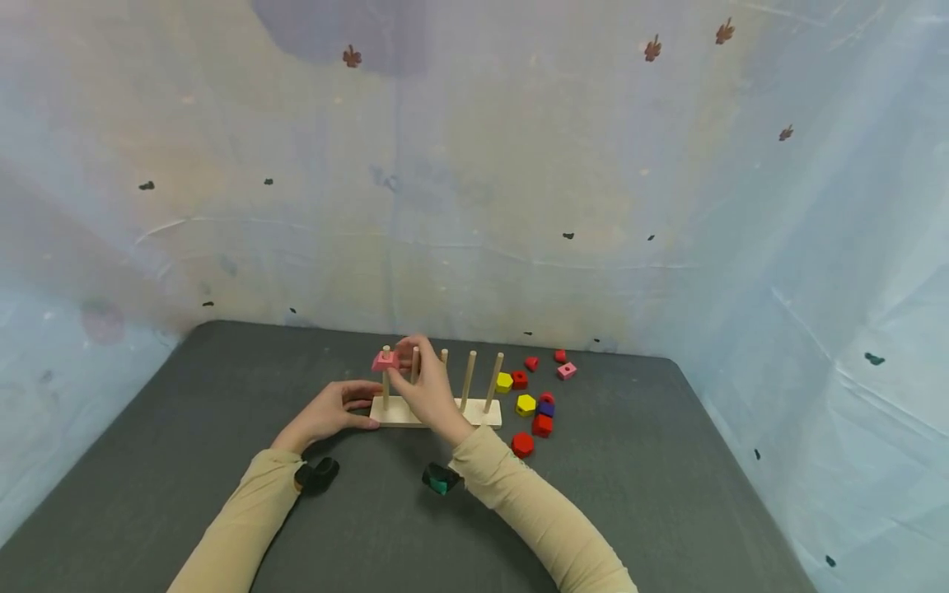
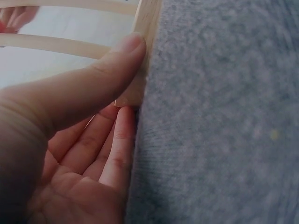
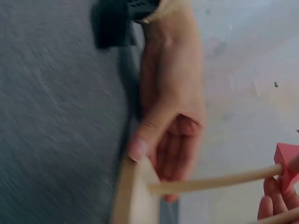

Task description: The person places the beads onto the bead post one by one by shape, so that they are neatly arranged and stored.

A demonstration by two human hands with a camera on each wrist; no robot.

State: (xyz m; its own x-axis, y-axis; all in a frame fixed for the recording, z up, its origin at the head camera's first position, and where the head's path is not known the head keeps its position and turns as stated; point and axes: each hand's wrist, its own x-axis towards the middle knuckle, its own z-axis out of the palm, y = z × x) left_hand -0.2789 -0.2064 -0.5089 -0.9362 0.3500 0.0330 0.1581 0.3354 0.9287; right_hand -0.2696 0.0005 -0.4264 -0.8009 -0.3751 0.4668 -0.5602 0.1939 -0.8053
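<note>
A wooden peg stand (image 1: pixel 400 414) with several upright pegs lies on the dark table. My left hand (image 1: pixel 331 412) grips its left end, thumb along the front edge and fingers behind, as the left wrist view shows with the thumb (image 2: pixel 112 65) over the wood (image 2: pixel 145 28). Near the top of the leftmost peg (image 1: pixel 385 394), my right hand (image 1: pixel 426 387) pinches a pink block (image 1: pixel 384 361). The peg's tip pokes up through that block. In the right wrist view the pink block (image 3: pixel 286 161) sits around the peg, fingers against it.
Right of the stand lie several loose blocks: yellow hexagons (image 1: pixel 525 405), red pieces (image 1: pixel 522 445), a purple block (image 1: pixel 546 408) and another pink block (image 1: pixel 567 371). A patterned curtain (image 1: pixel 474 206) hangs behind the table (image 1: pixel 638 478). Both wrists carry black cameras (image 1: pixel 319 476).
</note>
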